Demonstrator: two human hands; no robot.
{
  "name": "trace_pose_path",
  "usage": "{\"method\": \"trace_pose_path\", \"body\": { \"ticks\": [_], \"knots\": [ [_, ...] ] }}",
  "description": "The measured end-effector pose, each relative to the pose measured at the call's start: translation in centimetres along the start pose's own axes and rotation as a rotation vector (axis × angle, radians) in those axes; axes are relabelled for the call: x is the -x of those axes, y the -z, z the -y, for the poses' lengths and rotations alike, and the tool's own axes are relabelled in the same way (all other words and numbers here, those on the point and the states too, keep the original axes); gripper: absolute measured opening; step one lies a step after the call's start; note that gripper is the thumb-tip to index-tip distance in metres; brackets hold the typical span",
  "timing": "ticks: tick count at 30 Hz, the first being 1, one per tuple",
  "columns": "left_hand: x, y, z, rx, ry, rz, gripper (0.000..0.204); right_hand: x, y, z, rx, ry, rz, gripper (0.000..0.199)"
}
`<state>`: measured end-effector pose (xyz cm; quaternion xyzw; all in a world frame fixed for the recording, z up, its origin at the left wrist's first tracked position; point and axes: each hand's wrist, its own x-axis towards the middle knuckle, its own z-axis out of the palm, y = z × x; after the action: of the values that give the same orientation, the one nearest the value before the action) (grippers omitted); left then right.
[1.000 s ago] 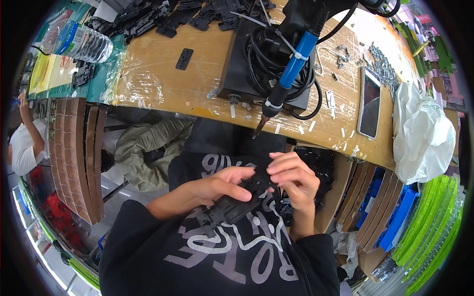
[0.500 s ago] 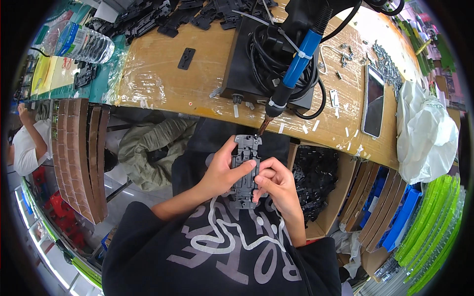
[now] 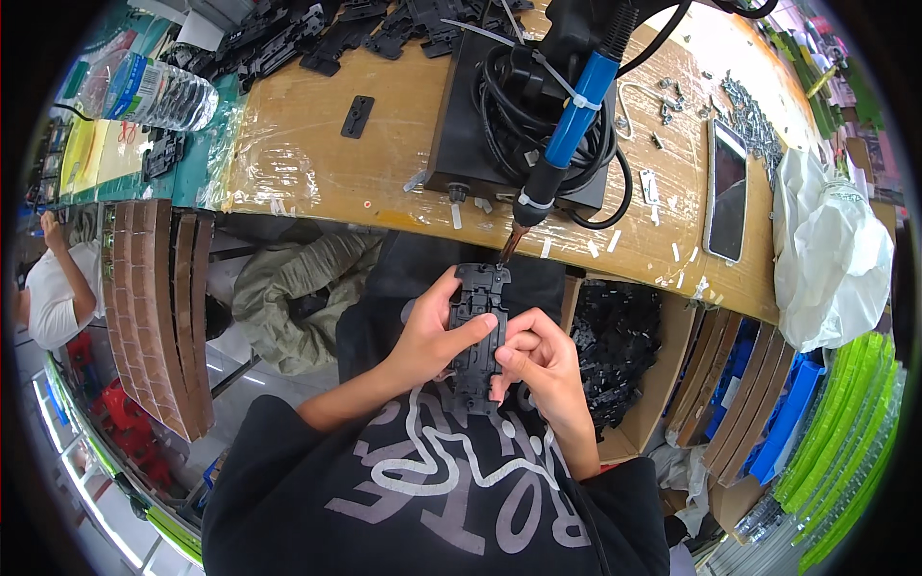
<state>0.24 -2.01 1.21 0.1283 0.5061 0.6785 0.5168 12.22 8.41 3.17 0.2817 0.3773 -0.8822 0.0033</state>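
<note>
My left hand [image 3: 429, 331] grips a long black moulded plastic part [image 3: 475, 355] in front of my chest, thumb across its upper face. My right hand [image 3: 545, 360] is at the part's right edge, thumb and bent fingers closed on it; whatever else they may pinch is hidden. Above the part's top end, a blue-and-black pen-shaped electric tool [image 3: 579, 110] points downward. Its copper-coloured tip [image 3: 512, 242] comes down to the upper right corner of the part; I cannot tell whether they touch.
A black box [image 3: 456, 144] with coiled cable sits on the bench [image 3: 298, 125]. Rightward are a phone [image 3: 727, 192], loose screws [image 3: 749, 120] and a white plastic bag [image 3: 831, 250]. A carton [image 3: 663, 384] of black parts stands below. A water bottle [image 3: 149, 91] lies left; another person [image 3: 62, 283] is beyond.
The part's lower end has shifted slightly downward, and its face looks tilted a little differently. Both hands keep nearly the same hold, the right one a touch lower.
</note>
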Motion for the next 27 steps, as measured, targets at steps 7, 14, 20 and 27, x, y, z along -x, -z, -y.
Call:
{"method": "trace_pose_path", "body": {
  "ticks": [7,14,20,27],
  "knots": [
    [-0.3,0.2,0.5,-0.05,-0.067,-0.005,0.035,-0.2,0.0,-0.2,0.013,0.006,-0.016,0.015],
    [-0.5,0.4,0.7,-0.053,-0.083,0.007,0.036,-0.4,0.1,-0.3,0.022,-0.001,-0.033,0.015],
    [-0.6,0.5,0.9,-0.074,-0.087,0.001,0.036,-0.7,0.4,-0.7,0.01,0.005,-0.016,0.015],
    [-0.9,0.7,1.7,-0.04,-0.014,-0.057,0.036,-1.0,0.7,-0.8,-0.017,-0.005,-0.013,0.014]
  ]
}}
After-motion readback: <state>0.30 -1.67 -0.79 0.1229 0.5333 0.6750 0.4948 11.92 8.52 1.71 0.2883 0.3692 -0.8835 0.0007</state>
